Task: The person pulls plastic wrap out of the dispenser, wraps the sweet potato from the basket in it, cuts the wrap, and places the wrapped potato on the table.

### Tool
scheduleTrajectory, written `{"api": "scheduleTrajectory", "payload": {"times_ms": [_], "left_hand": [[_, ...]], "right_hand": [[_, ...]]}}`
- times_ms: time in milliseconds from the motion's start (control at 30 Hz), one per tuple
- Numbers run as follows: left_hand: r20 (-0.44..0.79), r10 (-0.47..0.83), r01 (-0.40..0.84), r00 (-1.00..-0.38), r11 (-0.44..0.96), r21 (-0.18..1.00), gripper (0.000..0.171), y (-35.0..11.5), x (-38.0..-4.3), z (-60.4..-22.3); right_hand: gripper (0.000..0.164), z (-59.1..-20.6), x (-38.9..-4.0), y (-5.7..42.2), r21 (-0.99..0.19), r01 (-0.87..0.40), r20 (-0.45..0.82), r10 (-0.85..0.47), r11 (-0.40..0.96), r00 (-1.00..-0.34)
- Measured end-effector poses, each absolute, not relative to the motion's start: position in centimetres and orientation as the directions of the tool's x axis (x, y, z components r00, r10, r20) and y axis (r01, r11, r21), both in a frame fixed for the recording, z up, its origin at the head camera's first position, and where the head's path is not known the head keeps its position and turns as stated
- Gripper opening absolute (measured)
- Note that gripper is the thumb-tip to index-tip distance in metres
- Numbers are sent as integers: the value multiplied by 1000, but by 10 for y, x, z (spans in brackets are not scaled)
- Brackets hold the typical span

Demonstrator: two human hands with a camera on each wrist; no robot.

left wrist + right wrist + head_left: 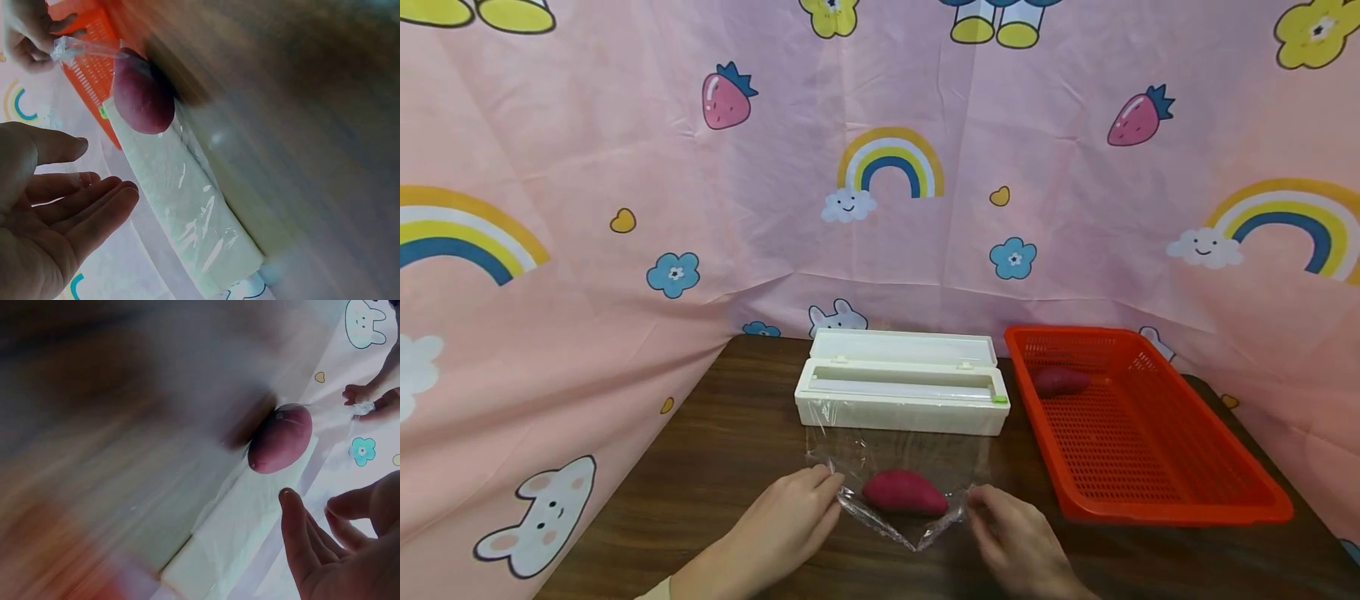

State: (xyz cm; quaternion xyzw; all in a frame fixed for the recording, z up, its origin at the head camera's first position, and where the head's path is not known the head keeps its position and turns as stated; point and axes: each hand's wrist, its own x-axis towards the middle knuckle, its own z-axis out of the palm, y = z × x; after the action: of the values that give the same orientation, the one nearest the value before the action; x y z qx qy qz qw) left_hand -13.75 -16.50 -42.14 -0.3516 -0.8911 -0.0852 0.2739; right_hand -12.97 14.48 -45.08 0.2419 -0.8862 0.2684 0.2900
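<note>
A red-purple sweet potato (904, 492) lies on a sheet of clear plastic wrap (917, 450) on the dark wooden table. My left hand (793, 517) pinches the wrap's near left corner, beside the sweet potato. At the near right corner, my right hand (1017, 537) pinches the gathered edge. Between the hands the wrap's front edge sags to a point. The sheet runs back to a white wrap dispenser (902, 417) with its lid raised and a roll inside. In the left wrist view the sweet potato (144, 97) shows end-on in front of the dispenser.
An orange-red plastic basket (1180, 508) stands to the right of the dispenser, with another sweet potato (1060, 381) in its far left corner. A small green piece (999, 399) sits at the dispenser's right end. Behind the table hangs a pink patterned cloth (775, 217).
</note>
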Motion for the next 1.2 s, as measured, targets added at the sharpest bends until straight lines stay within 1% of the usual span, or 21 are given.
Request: {"api": "scheduleTrajectory", "payload": {"times_ms": [33, 100, 200, 333, 467, 700, 833, 1000, 1200], "left_hand": [[546, 580, 673, -605, 739, -39, 15, -163, -139, -420], [544, 584, 674, -603, 737, -44, 17, -160, -141, -419], [535, 595, 674, -599, 736, -64, 22, -156, -146, -418], [519, 614, 679, -595, 729, -84, 28, -150, -153, -418], [497, 631, 696, -596, 714, -73, 27, -142, -159, -420], [466, 668, 718, -580, 690, -95, 28, -131, -169, -423], [443, 686, 730, -577, 677, -97, 31, -127, -175, -425], [405, 704, 759, -584, 650, -37, 37, -124, -183, -431], [393, 701, 773, -595, 633, 42, 53, -122, -190, -434]], "right_hand": [[34, -451, -132, 142, -327, -616, 677, -278, 717, -682], [33, -451, -138, 136, -330, -656, 708, -282, 678, -648], [32, -451, -145, 129, -350, -686, 719, -287, 637, -633], [28, -452, -152, 118, -423, -675, 674, -289, 604, -680], [23, -451, -157, 105, -463, -647, 627, -292, 606, -722], [20, -448, -164, 89, -400, -588, 603, -281, 702, -746], [19, -447, -169, 85, -373, -573, 586, -294, 730, -755], [13, -445, -176, 79, -340, -567, 530, -345, 750, -775], [7, -443, -182, 76, -278, -560, 491, -386, 780, -781]]}}
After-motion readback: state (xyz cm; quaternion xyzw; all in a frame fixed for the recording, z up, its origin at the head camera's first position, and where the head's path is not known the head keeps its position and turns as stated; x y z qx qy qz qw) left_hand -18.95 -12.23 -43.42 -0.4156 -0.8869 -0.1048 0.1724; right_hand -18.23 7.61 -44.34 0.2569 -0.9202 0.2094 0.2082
